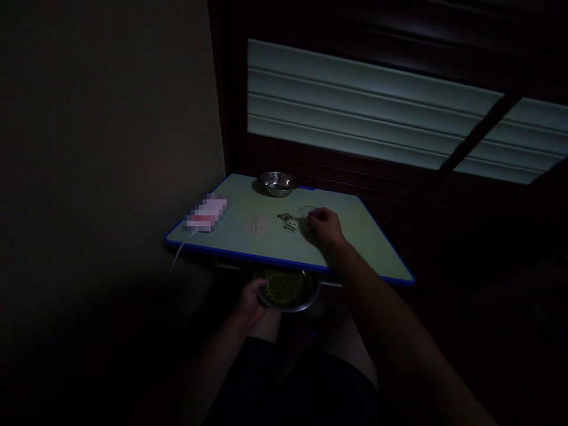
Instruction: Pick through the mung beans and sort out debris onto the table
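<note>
Below the table's front edge, my left hand (252, 303) grips the rim of a metal bowl (306, 305), thumb over the edge. Small green beans (281, 287) lie inside this bowl. My right hand (326, 225) is over the table with its fingers pinched together; whatever they hold, if anything, is too dark to make out. Just behind those fingertips is a faint round, clear outline (306, 209), perhaps a small dish. To their left is a loose patch of dark beans or seeds (287, 222), and further left a spread of pale grains (256, 226).
The pale table (377, 251) has a blue rim. A second metal bowl (278, 184) stands at its back edge. On the left lies a blurred-out phone-like thing (207, 213) with a white cable (178, 254). A wall is at left, a dark slatted door behind.
</note>
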`<state>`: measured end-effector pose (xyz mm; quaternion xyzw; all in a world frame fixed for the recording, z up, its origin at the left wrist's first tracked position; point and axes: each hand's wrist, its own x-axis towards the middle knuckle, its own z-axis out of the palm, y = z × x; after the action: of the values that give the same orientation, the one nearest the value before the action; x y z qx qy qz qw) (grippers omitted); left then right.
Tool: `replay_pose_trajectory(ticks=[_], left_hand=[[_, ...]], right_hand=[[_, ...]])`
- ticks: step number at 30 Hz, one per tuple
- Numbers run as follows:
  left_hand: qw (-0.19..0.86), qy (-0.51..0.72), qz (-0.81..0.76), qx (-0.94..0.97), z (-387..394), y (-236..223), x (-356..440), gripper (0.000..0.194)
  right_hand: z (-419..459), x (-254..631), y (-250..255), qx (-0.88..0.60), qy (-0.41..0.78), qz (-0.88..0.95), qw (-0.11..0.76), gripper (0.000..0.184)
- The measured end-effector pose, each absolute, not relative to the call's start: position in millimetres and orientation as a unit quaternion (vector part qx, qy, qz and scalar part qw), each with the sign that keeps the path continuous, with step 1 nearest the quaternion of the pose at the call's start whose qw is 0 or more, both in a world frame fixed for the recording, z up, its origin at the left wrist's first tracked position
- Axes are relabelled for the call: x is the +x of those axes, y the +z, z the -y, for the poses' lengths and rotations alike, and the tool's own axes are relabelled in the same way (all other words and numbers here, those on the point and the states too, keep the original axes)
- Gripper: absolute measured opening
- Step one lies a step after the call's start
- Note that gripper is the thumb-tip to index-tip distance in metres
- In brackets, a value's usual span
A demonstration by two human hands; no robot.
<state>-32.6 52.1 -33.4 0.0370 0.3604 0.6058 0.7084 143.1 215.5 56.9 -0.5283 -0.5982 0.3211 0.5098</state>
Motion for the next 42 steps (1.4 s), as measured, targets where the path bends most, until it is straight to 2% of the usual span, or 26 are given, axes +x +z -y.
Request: replay_pose_trajectory(ticks=[9, 16, 34, 42], left_hand=[[0.675, 0.639, -0.366, 0.048, -49.5, -30.1, -34.9, 0.03], [0.67, 0.637, -0.379, 0.052, -51.0, -28.8, -35.5, 0.036], [0.68, 0.636, -0.363, 0.047, -49.6, -31.1, -35.8, 0.036], [0.679, 0.633, -0.369, 0.043, -48.7, -27.0, -35.2, 0.029]], right_hand=[[-210.2, 137.9, 59.5, -0.506, 0.336, 0.617, 0.5, 0.015], [-216.0, 141.1, 52.4, -0.529, 0.261, 0.649, 0.481, 0.014], [-207.1, 141.9, 60.4, -0.557, 0.259, 0.646, 0.454, 0.018], [-206.7, 143.8, 60.1, -0.57, 0.243, 0.637, 0.458, 0.019]])
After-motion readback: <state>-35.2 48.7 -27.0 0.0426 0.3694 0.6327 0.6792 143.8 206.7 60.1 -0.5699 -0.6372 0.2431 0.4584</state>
